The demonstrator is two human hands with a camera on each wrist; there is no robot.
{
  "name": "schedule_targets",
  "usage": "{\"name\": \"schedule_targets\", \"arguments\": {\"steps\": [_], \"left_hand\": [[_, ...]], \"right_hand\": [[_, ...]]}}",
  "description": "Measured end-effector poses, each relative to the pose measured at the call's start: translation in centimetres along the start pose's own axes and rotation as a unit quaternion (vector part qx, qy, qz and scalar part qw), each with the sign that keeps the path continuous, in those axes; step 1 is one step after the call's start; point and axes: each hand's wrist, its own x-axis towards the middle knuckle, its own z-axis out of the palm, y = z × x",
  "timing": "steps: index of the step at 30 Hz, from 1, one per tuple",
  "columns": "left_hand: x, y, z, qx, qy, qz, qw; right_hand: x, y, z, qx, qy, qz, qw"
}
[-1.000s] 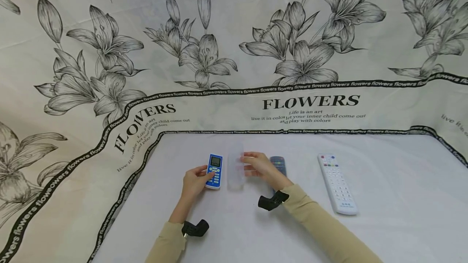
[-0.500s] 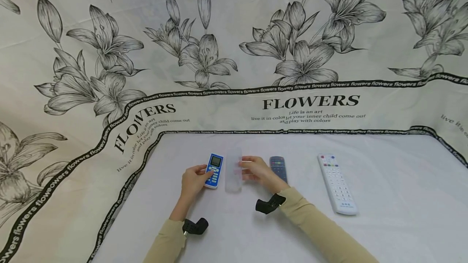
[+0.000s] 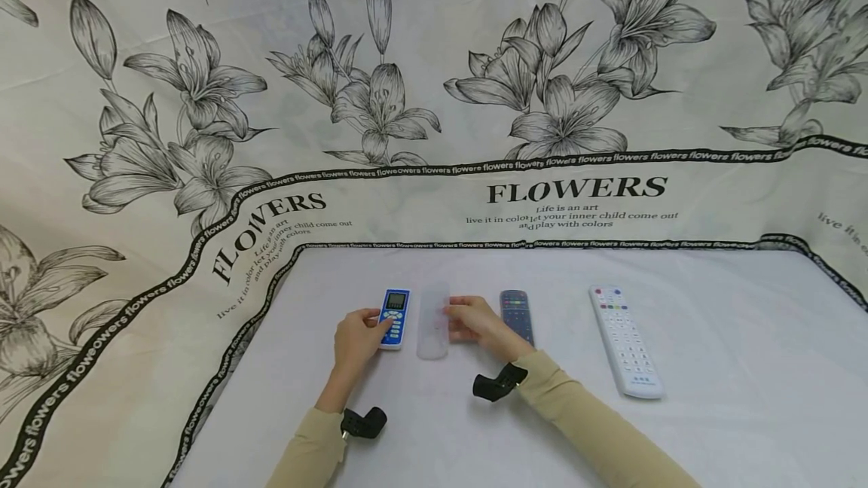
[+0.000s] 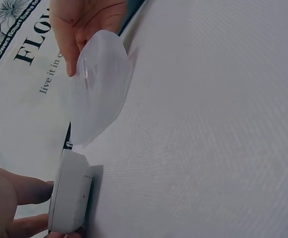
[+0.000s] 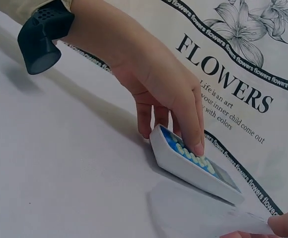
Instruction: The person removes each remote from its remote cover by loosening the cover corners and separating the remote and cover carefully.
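Left hand (image 3: 357, 337): narrow grip on a blue-and-white remote (image 3: 396, 330), thumb on the keys, fingers at the side and underneath; screen end points away from the person. Right hand (image 3: 477, 321): pinches a translucent sleeve (image 3: 432, 328) by its right edge. From where I stand, the sleeve hangs between the two grips, just right of the remote, a small gap separating them. Can't tell whether the sleeve touches the white cloth (image 3: 434, 428) below. Just right of the right-hand grip, partly behind the wrist: a dark remote (image 3: 517, 313). Farther right, well apart from both grips: a long white remote (image 3: 625, 341), lying face up.
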Motion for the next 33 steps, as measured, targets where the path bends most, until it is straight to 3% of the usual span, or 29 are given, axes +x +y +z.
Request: {"name": "schedule_targets", "arguments": {"steps": [4, 8, 16, 24, 33], "left_hand": [[-0.3, 0.1, -0.2, 0.027, 0.004, 0.004, 0.9996], [-0.6, 0.3, -0.2, 0.041, 0.001, 0.001, 0.9992], [-0.7, 0.8, -0.9, 0.059, 0.002, 0.002, 0.9982], [-1.2, 2.3, -2.2, 0.053, 0.012, 0.035, 0.9979], [-3.5, 4.4, -0.4, 0.014, 0.001, 0.1, 0.9949]], "right_hand": [[-0.2, 0.0, 0.0, -0.033, -0.001, 0.001, 0.9995], [-0.6, -0.3, -0.3, -0.108, -0.002, -0.004, 0.9942], [-1.3, -1.0, -1.1, -0.263, 0.002, -0.057, 0.9631], [-2.2, -1.5, -2.4, -0.29, 0.012, -0.077, 0.954], [-4.9, -1.8, -4.6, -0.322, 0.004, -0.101, 0.9411]]}}
